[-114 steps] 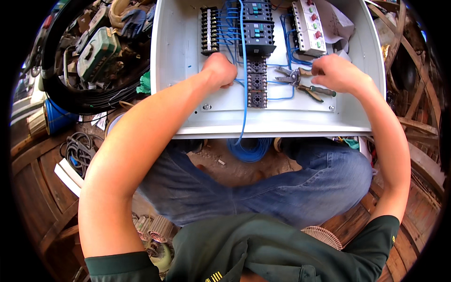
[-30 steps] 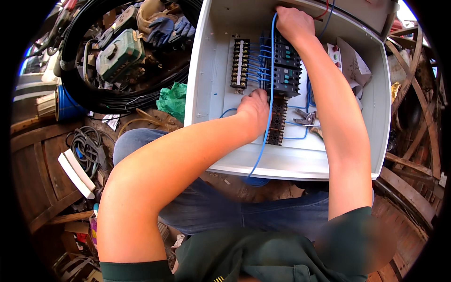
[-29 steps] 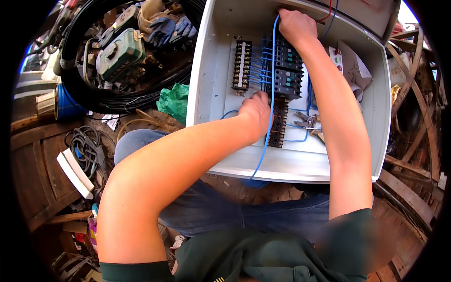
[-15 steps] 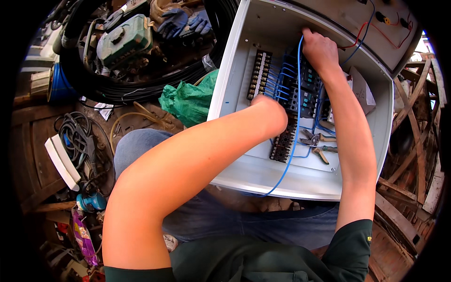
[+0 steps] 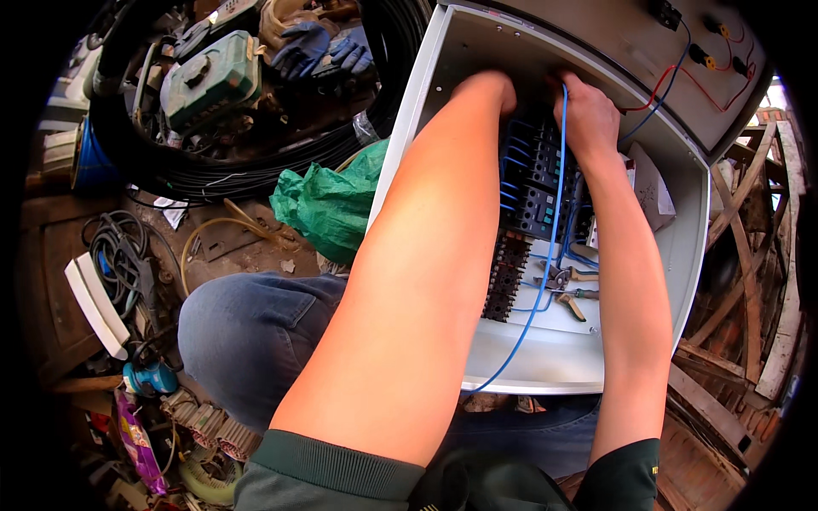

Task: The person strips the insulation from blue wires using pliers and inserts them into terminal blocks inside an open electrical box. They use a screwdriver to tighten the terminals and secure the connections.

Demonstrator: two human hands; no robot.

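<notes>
Inside a light grey metal electrical enclosure (image 5: 545, 362), both my hands reach to the far end. My right hand (image 5: 590, 115) is closed, its fingers pinching a blue wire (image 5: 555, 217) that runs down over the enclosure's near edge. Beside it on the left is my left hand (image 5: 490, 87), bent at the wrist and blurred, with its fingers hidden. Below the hands stands a column of black contactors (image 5: 537, 204) with short blue wires. Nearer lie black relay sockets (image 5: 504, 281). My left forearm hides the panel's left side.
Pliers (image 5: 558, 277) and a screwdriver (image 5: 586, 294) lie on the panel near my right forearm. The enclosure's door (image 5: 630, 38) is swung away at the far side, wired with red and blue. A green plastic sheet (image 5: 328, 204) and a black cable coil (image 5: 230, 183) lie left.
My left hand has moved from beside the terminal strip to the far end of the enclosure, near my right hand. The right hand stays there with the blue wire.
</notes>
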